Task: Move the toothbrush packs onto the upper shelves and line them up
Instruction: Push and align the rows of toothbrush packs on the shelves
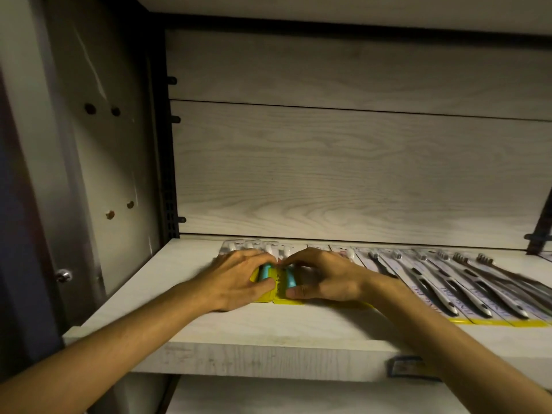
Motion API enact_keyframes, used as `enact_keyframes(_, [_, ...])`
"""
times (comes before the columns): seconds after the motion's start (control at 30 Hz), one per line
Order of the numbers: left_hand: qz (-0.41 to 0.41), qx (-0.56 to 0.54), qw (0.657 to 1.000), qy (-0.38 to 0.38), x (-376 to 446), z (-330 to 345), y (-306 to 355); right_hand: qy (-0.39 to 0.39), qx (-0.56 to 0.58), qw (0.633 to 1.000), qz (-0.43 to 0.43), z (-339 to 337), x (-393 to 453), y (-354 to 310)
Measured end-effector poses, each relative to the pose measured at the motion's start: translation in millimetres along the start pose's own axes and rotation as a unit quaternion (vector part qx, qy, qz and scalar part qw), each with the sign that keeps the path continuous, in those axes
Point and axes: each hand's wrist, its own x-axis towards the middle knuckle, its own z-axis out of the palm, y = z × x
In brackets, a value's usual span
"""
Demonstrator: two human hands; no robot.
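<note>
The flat carded toothbrush packs [466, 288] are lying in a row on the pale wooden shelf [268, 333], both hands [236, 279] [325, 279] resting on the leftmost ones.

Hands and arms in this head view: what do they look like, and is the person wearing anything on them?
Both are bare. The left hand and right hand show no gloves, rings, watch or bracelet that I can make out. Both forearms are uncovered right down to the bottom edge of the picture, so no sleeve shows. The fingers have short nails; the dim light hides finer detail.
</note>
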Motion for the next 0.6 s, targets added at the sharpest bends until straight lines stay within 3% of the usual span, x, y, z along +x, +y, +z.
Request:
enact_keyframes(0.2, [-0.019,-0.02,1.0,0.002,4,2,1,-0.003,-0.013,1.0,-0.008,-2,0,-3])
enact_keyframes(0.37, [-0.049,-0.101,0.992,0.062,6,-9,-9,0.001,-0.01,1.0,-0.007,-2,-2,-3])
enact_keyframes(0.53, [-0.023,-0.07,0.995,-0.068,-2,-12,-23,-0.018,-0.016,1.0,-0.007,2,-4,-4])
enact_keyframes(0.6, [-0.017,-0.046,0.995,-0.082,0,-8,-24,-0.025,-0.038,0.999,-0.008,5,-3,-8])
